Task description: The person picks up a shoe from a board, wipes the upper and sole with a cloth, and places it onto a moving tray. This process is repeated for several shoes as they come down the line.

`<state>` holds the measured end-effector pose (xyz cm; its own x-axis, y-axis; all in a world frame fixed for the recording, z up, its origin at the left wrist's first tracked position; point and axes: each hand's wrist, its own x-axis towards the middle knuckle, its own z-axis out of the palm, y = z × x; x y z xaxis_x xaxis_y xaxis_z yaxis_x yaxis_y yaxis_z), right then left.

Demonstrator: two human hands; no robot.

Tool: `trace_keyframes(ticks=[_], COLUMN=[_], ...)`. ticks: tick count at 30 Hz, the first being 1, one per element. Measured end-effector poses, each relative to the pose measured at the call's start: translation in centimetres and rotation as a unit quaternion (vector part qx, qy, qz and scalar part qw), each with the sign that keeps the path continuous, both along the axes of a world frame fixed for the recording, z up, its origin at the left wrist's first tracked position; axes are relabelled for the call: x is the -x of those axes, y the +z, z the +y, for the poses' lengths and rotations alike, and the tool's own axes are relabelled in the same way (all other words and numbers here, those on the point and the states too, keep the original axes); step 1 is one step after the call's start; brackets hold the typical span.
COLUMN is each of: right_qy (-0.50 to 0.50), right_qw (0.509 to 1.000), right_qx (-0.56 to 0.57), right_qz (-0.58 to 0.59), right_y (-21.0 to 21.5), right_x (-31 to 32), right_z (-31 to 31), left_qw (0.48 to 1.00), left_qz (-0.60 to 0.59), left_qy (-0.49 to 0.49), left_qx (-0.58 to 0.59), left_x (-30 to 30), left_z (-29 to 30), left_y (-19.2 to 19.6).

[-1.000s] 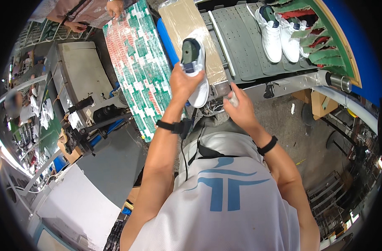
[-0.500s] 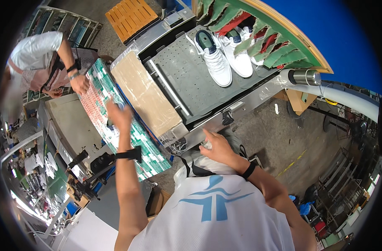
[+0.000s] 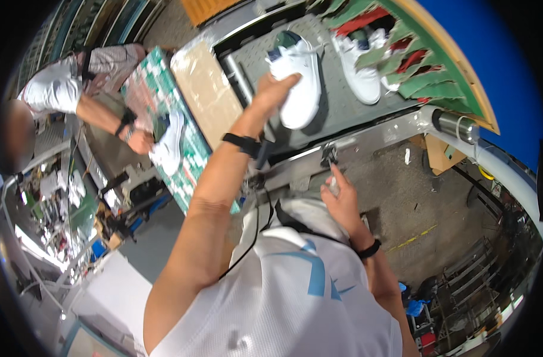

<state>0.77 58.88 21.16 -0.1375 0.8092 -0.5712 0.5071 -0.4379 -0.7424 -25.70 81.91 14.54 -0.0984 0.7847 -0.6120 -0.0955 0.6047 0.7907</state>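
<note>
Workshop floor w/ a grey perforated conveyor tray (image 3: 343,113) is seen from above, green flaps and a blue wall behind it. On that tray a white sneaker (image 3: 298,80) w/ a dark green heel is gripped by the left hand (image 3: 271,92), fingers closed over its side; the shoe is tilted, its toe end pointing down toward the tray edge. A black wristband is worn on that arm. Just beside, to the right on the same tray, a second white sneaker (image 3: 361,68) is laid, untouched, partly tucked under the green flaps. The right hand (image 3: 340,199) is held low near the metal frame edge, curled round a small pale object; what it is can't be told. A tan wrapped board (image 3: 209,95) is set left of the tray, then a green-and-red patterned mat (image 3: 191,154). On that mat a third white sneaker (image 3: 167,146) is held by a co-worker's hand (image 3: 142,141). A metal pipe (image 3: 456,125) is seen at right.
</note>
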Motion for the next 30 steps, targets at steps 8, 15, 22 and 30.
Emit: trace_keyframes(ticks=[8, 15, 22, 30], right_qy=[0.140, 0.232, 0.357, 0.403], right_qw=[0.984, 0.953, 0.868, 0.792], right_qx=[-0.089, -0.177, -0.346, -0.447], right_qz=[0.062, 0.086, 0.012, -0.103], right_y=[-1.0, -1.1, 0.2, -1.1], right_x=[8.5, 15.9, 24.6, 29.4], right_z=[-0.4, -1.2, -0.6, -2.0], left_qw=[0.939, 0.946, 0.948, 0.959], left_qz=[0.318, 0.316, 0.247, 0.144], left_qy=[0.060, 0.011, -0.194, -0.173], left_qx=[-0.118, -0.077, 0.053, -0.172], left_x=[16.6, 15.3, 24.2, 27.2], left_z=[-20.6, -27.3, -26.1, -20.1], left_y=[-0.6, -0.3, 5.2, 1.5])
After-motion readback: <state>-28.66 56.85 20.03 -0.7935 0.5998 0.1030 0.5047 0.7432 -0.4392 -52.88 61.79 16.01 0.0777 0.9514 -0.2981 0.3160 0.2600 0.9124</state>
